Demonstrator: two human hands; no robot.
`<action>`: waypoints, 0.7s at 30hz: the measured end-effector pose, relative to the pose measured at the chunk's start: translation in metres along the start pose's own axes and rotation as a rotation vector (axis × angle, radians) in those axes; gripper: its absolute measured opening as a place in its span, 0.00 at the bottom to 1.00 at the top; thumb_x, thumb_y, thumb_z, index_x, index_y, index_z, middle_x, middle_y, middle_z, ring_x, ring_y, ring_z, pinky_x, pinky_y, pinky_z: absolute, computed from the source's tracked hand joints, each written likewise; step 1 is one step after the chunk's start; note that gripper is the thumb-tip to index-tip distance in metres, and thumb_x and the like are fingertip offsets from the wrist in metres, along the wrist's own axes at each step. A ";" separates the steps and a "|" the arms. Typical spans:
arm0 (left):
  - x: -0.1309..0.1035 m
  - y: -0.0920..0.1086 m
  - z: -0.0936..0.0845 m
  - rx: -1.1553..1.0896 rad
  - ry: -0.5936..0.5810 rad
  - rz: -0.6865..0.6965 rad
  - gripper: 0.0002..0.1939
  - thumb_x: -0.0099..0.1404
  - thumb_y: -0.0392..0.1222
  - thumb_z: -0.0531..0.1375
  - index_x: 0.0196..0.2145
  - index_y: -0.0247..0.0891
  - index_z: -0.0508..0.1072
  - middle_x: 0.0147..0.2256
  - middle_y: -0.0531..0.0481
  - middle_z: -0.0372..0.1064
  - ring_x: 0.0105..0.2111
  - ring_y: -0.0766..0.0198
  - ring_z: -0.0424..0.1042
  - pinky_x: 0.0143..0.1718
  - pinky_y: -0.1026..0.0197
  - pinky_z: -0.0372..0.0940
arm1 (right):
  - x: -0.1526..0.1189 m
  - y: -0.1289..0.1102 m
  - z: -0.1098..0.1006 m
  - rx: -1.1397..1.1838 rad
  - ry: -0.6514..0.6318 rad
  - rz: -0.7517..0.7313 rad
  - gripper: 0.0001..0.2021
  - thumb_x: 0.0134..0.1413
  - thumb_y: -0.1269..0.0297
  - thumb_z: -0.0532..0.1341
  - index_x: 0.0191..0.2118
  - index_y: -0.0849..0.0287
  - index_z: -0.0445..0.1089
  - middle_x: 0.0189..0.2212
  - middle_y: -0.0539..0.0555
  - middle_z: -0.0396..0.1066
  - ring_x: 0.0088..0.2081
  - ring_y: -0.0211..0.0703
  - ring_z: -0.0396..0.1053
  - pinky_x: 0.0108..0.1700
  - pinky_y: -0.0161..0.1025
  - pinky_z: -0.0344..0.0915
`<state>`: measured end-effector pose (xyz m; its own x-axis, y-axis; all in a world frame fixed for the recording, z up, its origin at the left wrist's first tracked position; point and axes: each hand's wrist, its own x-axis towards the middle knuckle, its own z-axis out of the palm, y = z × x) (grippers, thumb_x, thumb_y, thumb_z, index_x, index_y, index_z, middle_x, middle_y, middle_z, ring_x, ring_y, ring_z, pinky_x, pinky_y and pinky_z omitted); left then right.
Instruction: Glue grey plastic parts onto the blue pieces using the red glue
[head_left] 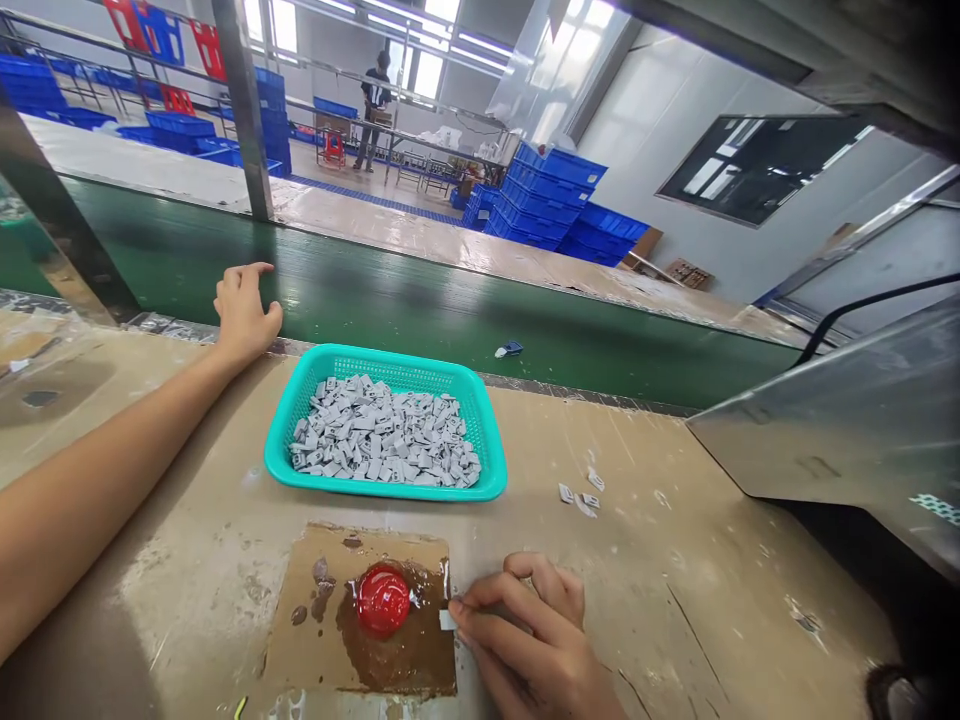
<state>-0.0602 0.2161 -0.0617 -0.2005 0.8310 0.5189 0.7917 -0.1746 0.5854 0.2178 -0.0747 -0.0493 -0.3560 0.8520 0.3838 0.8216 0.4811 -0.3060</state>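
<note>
My right hand (pixel 531 630) pinches a small light-grey plastic piece (pixel 448 620) at the right edge of a wet cardboard sheet (pixel 296 655). A shiny red dome (pixel 384 600) rests on that sheet in a dark wet stain. My left hand (pixel 246 312) reaches over the near edge of the green conveyor belt (pixel 420 300). Its fingers are apart, with nothing seen in them. Between my hands and farther back is a turquoise basket (pixel 386 490) full of similar grey pieces (pixel 382 430).
Several loose grey pieces (pixel 577 494) lie right of the basket. A small dark-blue and white part (pixel 510 349) sits on the belt. A metal panel (pixel 832 430) stands at the right, a metal post (pixel 244 110) at the left. Beyond are stacked blue crates (pixel 544 195) and a standing person (pixel 375 105).
</note>
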 end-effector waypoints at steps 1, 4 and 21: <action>0.001 0.005 -0.001 -0.016 0.023 0.023 0.25 0.52 0.33 0.53 0.50 0.37 0.60 0.49 0.39 0.56 0.51 0.47 0.55 0.52 0.46 0.52 | -0.001 -0.001 0.001 -0.014 0.013 -0.004 0.08 0.47 0.75 0.59 0.28 0.54 0.70 0.25 0.49 0.69 0.32 0.40 0.61 0.36 0.40 0.54; 0.008 0.038 0.002 -0.096 -0.054 0.197 0.22 0.52 0.32 0.51 0.47 0.33 0.62 0.45 0.42 0.61 0.46 0.55 0.61 0.50 0.53 0.56 | -0.002 0.000 0.006 -0.059 0.051 -0.007 0.09 0.48 0.75 0.57 0.26 0.54 0.70 0.25 0.48 0.70 0.32 0.40 0.62 0.37 0.40 0.53; -0.019 0.234 0.122 0.275 -0.937 0.704 0.14 0.52 0.41 0.55 0.34 0.30 0.72 0.40 0.37 0.69 0.41 0.51 0.68 0.40 0.56 0.62 | -0.003 0.006 -0.008 0.109 0.196 0.058 0.09 0.46 0.76 0.59 0.30 0.53 0.71 0.24 0.48 0.71 0.30 0.40 0.63 0.34 0.40 0.57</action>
<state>0.1997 0.2239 -0.0105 0.7319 0.6796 -0.0495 0.6786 -0.7203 0.1437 0.2274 -0.0759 -0.0451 -0.2077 0.8274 0.5218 0.7814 0.4612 -0.4203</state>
